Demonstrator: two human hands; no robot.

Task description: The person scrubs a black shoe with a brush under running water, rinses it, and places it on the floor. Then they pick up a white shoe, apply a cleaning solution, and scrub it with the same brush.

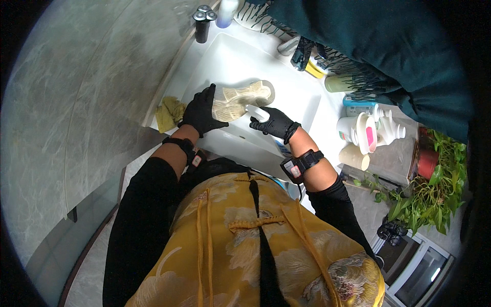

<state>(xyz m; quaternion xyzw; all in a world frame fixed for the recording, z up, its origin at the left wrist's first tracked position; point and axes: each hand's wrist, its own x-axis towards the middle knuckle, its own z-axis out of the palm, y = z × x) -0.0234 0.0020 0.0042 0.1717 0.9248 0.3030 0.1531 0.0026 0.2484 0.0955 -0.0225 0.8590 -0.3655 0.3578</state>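
Note:
A shoe (pixel 239 98) lies over the white washbasin (pixel 226 50), its pale, yellowed sole facing up. My left hand (pixel 201 109), in a black glove, grips one end of it with the thumb and fingers spread around the edge. My right hand (pixel 278 124), gloved in black too, is closed around a white spray bottle (pixel 259 114). The bottle's head points at the sole from close by; most of its body is hidden by the hand. Left of my left hand, a crumpled yellow-green cloth (pixel 168 114) rests on the basin's corner.
An electric shaver (pixel 203 23) stands by the marble-patterned wall (pixel 115 57). Beyond the basin are a faucet (pixel 288 47) and a dark green fringed cloth (pixel 364 50). Several bottles (pixel 358 107), a white tub (pixel 355 132) and a beige cup (pixel 355 156) occupy the right counter, near leafy plants (pixel 437 192).

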